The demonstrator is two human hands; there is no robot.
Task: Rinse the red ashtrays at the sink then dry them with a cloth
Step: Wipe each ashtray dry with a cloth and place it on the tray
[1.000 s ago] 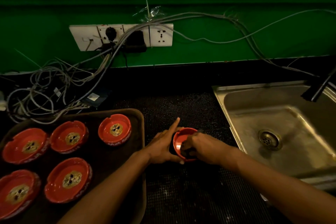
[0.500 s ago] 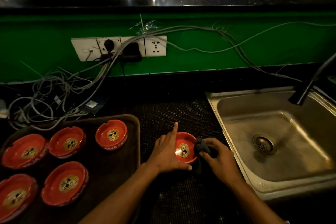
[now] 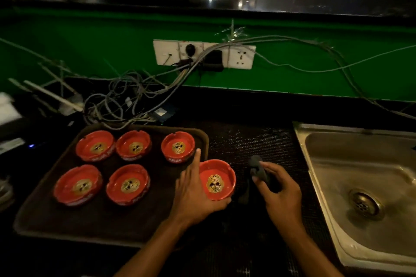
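Note:
My left hand grips a red ashtray with a gold emblem, held upright just right of the tray's right edge. A dark grey cloth is bunched in my right hand, a little to the right of the ashtray and apart from it. Several more red ashtrays sit upright in two rows on the brown tray. The steel sink lies at the right with its drain visible.
A tangle of grey cables lies on the black counter behind the tray. A white socket strip with plugs is fixed to the green wall. A dark mesh mat covers the counter between tray and sink.
My right hand with the cloth has pulled out of the ashtray to the right. My left hand has carried the ashtray left, toward the tray. The camera has swung left.

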